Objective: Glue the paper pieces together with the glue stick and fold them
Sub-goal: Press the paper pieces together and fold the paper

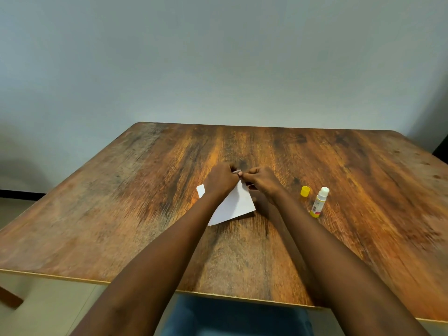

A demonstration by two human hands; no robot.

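Note:
White paper lies near the middle of the wooden table, with one corner showing left of my wrist. My left hand and my right hand meet at the paper's far corner, fingertips pinched on that edge. The hands hide the far part of the paper. An uncapped glue stick, white with a yellow base, stands on the table to the right of my right forearm. Its yellow cap sits just left of it.
A pale wall runs behind the table's far edge. The table's near edge crosses the bottom of the view, with blue cloth below it. A wooden leg shows at the lower left.

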